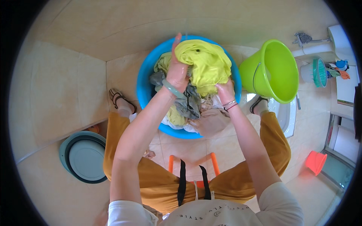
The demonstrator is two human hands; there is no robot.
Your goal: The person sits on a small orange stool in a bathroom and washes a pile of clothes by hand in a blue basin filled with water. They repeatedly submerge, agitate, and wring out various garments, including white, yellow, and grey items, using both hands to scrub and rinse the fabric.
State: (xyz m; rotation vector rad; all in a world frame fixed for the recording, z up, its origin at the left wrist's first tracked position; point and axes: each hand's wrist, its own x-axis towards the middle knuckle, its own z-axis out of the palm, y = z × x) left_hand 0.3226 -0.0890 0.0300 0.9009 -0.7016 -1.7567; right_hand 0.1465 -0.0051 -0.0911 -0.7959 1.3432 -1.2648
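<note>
Above a round blue basin [145, 84] I hold up a bunched, wet-looking bright yellow garment [207, 62]. My left hand [178, 69], with a pale green bangle at the wrist, supports the garment's left side; its thumb points up and the other fingers are mostly behind the cloth. My right hand [225, 91] grips the lower right edge. Below, the basin is heaped with laundry: a grey cloth [188, 103], a beige cloth [213, 120], a pale yellow piece [174, 116] and some white cloth. The yellow garment hides the basin's far middle.
A lime green bucket [258, 71] stands right of the basin, beside a white floor-level fixture [287, 116]. Left of my leg lies a grey-green basin [71, 145]. A small orange bucket [315, 162] and a lined bin [318, 72] are farther right. Tiled wall [158, 34] rises behind.
</note>
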